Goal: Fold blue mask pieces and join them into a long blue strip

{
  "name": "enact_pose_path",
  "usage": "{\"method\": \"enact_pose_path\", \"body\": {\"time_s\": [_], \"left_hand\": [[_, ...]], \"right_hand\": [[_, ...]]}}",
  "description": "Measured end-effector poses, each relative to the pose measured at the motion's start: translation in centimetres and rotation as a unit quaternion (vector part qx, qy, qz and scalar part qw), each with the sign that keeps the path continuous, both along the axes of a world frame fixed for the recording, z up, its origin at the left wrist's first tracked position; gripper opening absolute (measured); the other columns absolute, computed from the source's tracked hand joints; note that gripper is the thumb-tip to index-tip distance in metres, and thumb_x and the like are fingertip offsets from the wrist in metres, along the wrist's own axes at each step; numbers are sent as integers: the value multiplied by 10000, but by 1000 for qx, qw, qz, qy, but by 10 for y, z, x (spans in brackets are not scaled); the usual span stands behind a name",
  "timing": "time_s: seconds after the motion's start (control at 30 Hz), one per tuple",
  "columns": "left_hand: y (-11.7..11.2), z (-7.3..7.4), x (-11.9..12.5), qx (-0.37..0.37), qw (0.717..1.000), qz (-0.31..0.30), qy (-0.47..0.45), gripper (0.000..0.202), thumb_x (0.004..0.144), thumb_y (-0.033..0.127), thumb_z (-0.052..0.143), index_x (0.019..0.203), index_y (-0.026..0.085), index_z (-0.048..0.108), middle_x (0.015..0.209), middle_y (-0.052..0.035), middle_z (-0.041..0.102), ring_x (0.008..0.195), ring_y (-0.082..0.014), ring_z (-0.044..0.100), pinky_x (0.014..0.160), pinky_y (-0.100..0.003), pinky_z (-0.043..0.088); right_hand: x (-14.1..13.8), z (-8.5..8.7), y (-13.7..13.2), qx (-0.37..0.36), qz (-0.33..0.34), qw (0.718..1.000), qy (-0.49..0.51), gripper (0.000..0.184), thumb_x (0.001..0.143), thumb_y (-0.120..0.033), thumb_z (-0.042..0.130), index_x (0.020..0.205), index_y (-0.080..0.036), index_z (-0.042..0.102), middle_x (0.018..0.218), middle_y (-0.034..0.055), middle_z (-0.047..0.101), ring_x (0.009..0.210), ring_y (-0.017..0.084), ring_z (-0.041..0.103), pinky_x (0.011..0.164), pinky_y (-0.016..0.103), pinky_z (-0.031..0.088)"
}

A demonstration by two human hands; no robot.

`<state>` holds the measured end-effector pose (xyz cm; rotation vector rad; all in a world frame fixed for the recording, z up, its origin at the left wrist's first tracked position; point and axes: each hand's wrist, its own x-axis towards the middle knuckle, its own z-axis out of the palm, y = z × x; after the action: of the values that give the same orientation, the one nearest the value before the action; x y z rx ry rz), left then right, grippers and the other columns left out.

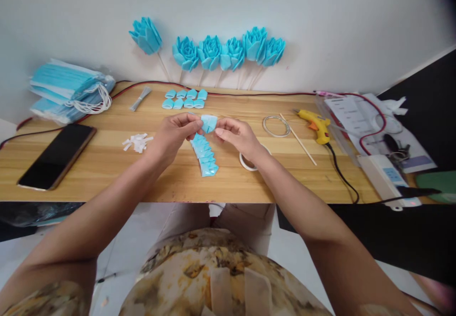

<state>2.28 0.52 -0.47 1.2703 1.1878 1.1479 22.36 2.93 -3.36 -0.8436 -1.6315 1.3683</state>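
My left hand (175, 133) pinches the left edge of a small blue folded fabric petal (209, 123), held just above the table. My right hand (239, 136) is closed at the petal's right edge, with thumb and fingertips on it. Below my hands lies a strip of overlapping blue petals (204, 158), its upper end partly hidden by my left fingers. Behind them, several loose folded petals (179, 103) lie in two rows. A white roll of tape (245, 162) is partly covered by my right wrist. Left of my left hand is a small pile of white strips (137, 142).
Several blue fabric flowers (210, 52) on sticks lean against the wall. Face masks (64, 88) and a phone (57, 157) lie at left. On the right are a wire coil (276, 126), a wooden stick (298, 139), a yellow glue gun (315, 123) and a power strip (386, 178).
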Motion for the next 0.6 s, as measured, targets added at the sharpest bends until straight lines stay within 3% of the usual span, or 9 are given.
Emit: {"method": "enact_pose_path", "body": {"time_s": [0.2, 0.6], "left_hand": [[-3, -7, 6, -7, 1000, -2, 9, 232, 697, 368, 776, 789, 192, 657, 664, -2, 644, 577, -114, 472, 591, -279, 395], [-12, -8, 6, -9, 1000, -8, 10, 187, 730, 334, 745, 735, 185, 632, 596, 35, 528, 549, -93, 413, 553, -264, 337]], "right_hand": [[0, 0, 1, 16, -30, 999, -23, 299, 787, -469, 733, 785, -208, 586, 715, -33, 575, 663, 114, 509, 680, 281, 448], [1, -6, 3, 37, -56, 997, -29, 206, 811, -398, 685, 830, -197, 643, 799, -8, 658, 724, 127, 566, 715, 287, 467]]}}
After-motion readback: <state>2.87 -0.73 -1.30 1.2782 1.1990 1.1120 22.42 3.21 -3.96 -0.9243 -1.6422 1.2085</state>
